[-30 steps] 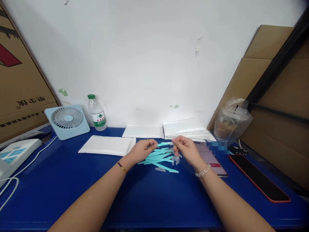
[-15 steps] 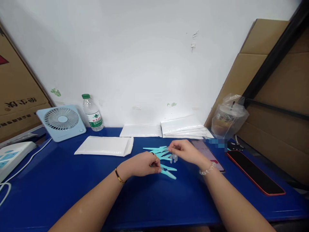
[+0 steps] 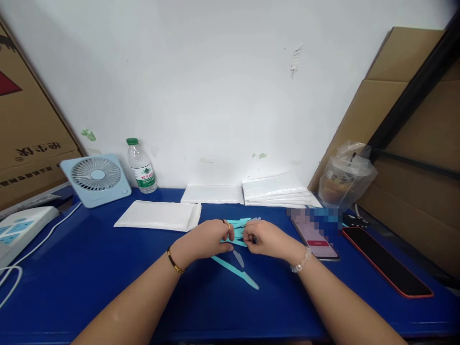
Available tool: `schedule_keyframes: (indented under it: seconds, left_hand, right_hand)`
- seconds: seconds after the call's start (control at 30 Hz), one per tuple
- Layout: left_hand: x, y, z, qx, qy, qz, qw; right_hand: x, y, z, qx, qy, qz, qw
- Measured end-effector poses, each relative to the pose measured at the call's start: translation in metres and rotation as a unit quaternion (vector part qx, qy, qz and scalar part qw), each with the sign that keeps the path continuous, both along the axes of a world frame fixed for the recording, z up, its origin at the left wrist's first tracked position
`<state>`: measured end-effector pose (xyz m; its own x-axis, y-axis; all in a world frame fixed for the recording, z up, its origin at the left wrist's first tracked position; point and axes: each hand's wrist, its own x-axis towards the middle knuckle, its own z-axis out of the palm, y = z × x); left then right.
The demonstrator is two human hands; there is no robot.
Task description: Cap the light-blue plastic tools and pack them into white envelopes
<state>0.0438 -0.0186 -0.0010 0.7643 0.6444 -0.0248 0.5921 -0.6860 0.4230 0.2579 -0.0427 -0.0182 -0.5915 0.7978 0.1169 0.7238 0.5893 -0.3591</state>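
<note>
Had a lidded cup (image 3: 337,186) of brown drink inside a clear plastic bag (image 3: 365,173) at the right rear of a blue surface (image 3: 108,282), with a green-capped clear bottle (image 3: 143,168) at the left rear, beside a pale blue fan (image 3: 97,178). Had a white padded envelope (image 3: 154,215) lying nearer, contents hidden. Bent both hands over a loose pile of teal razor-like tools (image 3: 241,222) at mid-surface. Curled the left hand (image 3: 205,241) palm-down at the pile's left side, thumb and fingertips slightly apart; held the right hand (image 3: 272,239) just opposite, thumb and fingers bunched at the teal pieces. Could not tell, from this angle, whether clamping a tool in either. Had one teal tool (image 3: 232,269) slanting on the near side, near a translucent cap (image 3: 238,259). Wore a black-and-gold bracelet (image 3: 175,262) on the left wrist, clear beads (image 3: 301,261) on the right. Read in red on the bottle: "农夫山", the rest curving out of sight.
</note>
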Motion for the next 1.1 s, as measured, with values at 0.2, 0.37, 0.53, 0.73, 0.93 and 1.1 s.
schedule_keyframes:
  seconds: [0.2, 0.37, 0.53, 0.73, 0.93, 1.1]
  left_hand:
    - [0.009, 0.013, -0.018, 0.075, -0.008, -0.047, 0.996]
    - [0.013, 0.016, -0.025, 0.118, 0.025, -0.056, 0.991]
    - [0.011, 0.014, -0.025, 0.08, 0.005, -0.046, 0.996]
    - [0.004, 0.018, -0.013, 0.012, -0.048, 0.023, 0.999]
    - [-0.003, 0.023, -0.001, -0.069, -0.131, 0.084, 0.985]
    - [-0.007, 0.029, -0.004, -0.086, -0.156, 0.086, 0.98]
  right_hand:
    - [-0.004, -0.013, 0.014, -0.038, 0.043, 0.074, 0.996]
    - [-0.019, -0.018, 0.005, -0.067, -0.002, 0.108, 0.992]
    - [-0.015, -0.018, 0.007, -0.098, 0.005, 0.093, 0.991]
    - [0.027, -0.005, 0.025, -0.066, 0.339, -0.092, 0.934]
    - [0.05, 0.006, 0.028, -0.108, 0.463, -0.164, 0.864]
    - [0.045, 0.012, 0.018, -0.123, 0.476, -0.189, 0.85]
